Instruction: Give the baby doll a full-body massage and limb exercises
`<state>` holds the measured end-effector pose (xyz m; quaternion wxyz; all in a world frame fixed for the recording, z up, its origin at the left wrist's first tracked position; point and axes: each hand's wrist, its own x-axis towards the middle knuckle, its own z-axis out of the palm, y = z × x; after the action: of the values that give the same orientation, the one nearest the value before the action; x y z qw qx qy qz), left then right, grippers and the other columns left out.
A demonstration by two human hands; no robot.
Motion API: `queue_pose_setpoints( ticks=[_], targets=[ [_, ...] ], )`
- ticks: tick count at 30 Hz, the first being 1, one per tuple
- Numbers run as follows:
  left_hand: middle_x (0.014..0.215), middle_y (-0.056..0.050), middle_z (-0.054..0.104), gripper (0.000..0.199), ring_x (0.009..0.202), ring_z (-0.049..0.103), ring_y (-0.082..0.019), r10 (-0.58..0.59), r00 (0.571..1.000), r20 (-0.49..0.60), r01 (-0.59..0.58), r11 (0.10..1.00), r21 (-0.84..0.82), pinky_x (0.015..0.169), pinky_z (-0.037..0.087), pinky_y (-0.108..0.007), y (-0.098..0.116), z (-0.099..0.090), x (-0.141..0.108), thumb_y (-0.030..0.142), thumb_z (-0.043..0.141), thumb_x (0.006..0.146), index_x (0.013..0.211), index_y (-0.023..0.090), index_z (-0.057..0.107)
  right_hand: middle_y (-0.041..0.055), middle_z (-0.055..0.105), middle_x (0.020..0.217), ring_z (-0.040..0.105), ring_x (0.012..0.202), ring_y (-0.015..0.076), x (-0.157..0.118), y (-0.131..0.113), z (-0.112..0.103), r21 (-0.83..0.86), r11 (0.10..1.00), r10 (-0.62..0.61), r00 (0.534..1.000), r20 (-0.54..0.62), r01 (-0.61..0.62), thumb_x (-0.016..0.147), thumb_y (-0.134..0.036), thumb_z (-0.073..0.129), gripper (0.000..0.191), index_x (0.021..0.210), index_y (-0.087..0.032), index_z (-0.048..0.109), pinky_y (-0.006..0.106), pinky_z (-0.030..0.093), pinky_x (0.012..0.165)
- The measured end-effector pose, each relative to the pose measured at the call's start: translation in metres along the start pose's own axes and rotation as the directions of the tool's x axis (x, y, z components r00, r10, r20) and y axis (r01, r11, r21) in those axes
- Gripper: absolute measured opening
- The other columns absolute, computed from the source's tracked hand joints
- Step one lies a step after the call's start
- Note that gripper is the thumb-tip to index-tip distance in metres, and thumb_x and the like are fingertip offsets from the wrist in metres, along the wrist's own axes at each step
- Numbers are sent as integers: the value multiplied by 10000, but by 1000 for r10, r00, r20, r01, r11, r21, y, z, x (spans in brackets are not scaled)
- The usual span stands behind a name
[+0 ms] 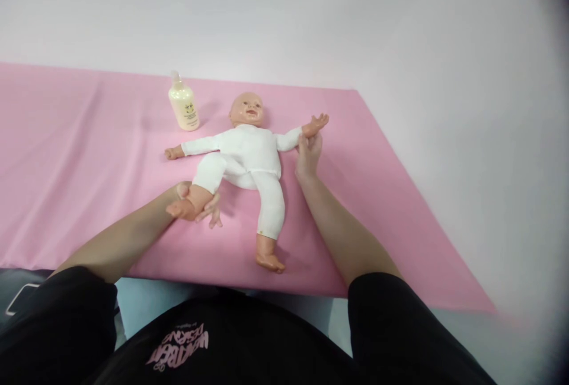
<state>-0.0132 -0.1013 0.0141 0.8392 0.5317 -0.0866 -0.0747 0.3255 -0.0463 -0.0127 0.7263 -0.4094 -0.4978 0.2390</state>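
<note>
A baby doll (251, 150) with a white cloth body lies on its back, its head toward the wall and its feet toward me. From beneath, my left hand (212, 210) cups the doll's lower leg on the left, which is raised and bent outward; some fingers are hidden behind it. My right hand (310, 150) grips the doll's arm on the right near the wrist, fingers curled around it. The doll's other arm stretches out to the left, and its other leg lies straight toward the near edge.
A pink cloth (355, 195) covers the table. One pump bottle (185, 106) of pale yellow liquid stands left of the doll's head. Behind and to the right is a plain white wall (284, 17). The table's near edge runs just in front of my body.
</note>
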Motion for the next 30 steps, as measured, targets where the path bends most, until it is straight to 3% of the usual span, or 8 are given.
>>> queue_pose_setpoints(
  ticks=[3, 7, 11, 16, 25, 27, 29, 30],
  targets=[
    [402, -3, 466, 721, 626, 638, -283, 214, 952, -220, -219, 976, 2, 977, 541, -600, -7, -9, -5, 908, 699, 464, 672, 244, 511, 135, 416, 1586, 462, 1482, 240, -11, -13, 14, -43, 996, -80, 996, 44, 82, 859, -652, 669, 787, 1481, -228, 438, 471, 424, 1245],
    [557, 15, 497, 636, 767, 627, -251, 232, 797, -557, -334, 939, -88, 971, 525, -491, -6, -4, -2, 797, 698, 668, 829, 195, 571, 143, 603, 1403, 605, 1324, 236, -30, -27, 26, -239, 942, -176, 953, 248, 236, 916, -617, 648, 651, 1393, -184, 547, 451, 488, 1202],
    [617, 6, 519, 637, 754, 634, -236, 215, 728, -651, -391, 910, -138, 890, 547, -413, -3, 3, 3, 783, 734, 676, 835, 178, 614, 107, 632, 1385, 599, 1346, 213, -39, -39, 28, -302, 850, -281, 856, 433, 432, 1001, -535, 561, 501, 1380, -208, 596, 410, 477, 1229],
    [650, -4, 559, 597, 763, 657, -231, 148, 652, -744, -398, 902, -169, 884, 559, -400, -1, 4, 6, 730, 746, 723, 872, 158, 663, 89, 672, 1340, 608, 1337, 216, -36, -45, 28, -353, 755, -307, 774, 555, 552, 1025, -477, 525, 420, 1318, -209, 662, 445, 483, 1231],
    [745, -38, 639, 585, 775, 679, -224, 181, 666, -724, -354, 931, -93, 886, 532, -379, 3, 14, 17, 683, 747, 772, 960, 131, 699, 78, 674, 1340, 589, 1358, 218, -36, -45, 28, -326, 719, -325, 711, 623, 614, 1043, -388, 473, 366, 1289, -214, 682, 468, 470, 1236],
    [746, -50, 650, 600, 810, 693, -257, 168, 705, -689, -299, 951, -73, 970, 509, -447, 2, 15, 14, 701, 723, 775, 965, 133, 695, 85, 664, 1345, 595, 1345, 219, -37, -41, 27, -327, 758, -316, 757, 572, 564, 1026, -431, 519, 380, 1310, -221, 659, 457, 469, 1237],
    [734, -75, 666, 606, 859, 707, -317, 104, 774, -625, -189, 979, -71, 1045, 473, -527, -1, 14, 9, 697, 766, 716, 925, 131, 699, 101, 645, 1355, 604, 1325, 218, -35, -34, 26, -332, 818, -298, 839, 455, 470, 1001, -497, 564, 452, 1357, -221, 607, 446, 483, 1220],
    [728, -89, 674, 584, 890, 711, -349, 74, 783, -618, -151, 986, -73, 1059, 465, -552, -2, 14, 5, 669, 798, 685, 899, 134, 702, 115, 625, 1374, 600, 1328, 219, -32, -31, 25, -324, 849, -287, 878, 382, 418, 991, -532, 572, 510, 1390, -215, 569, 448, 486, 1213]
  ],
)
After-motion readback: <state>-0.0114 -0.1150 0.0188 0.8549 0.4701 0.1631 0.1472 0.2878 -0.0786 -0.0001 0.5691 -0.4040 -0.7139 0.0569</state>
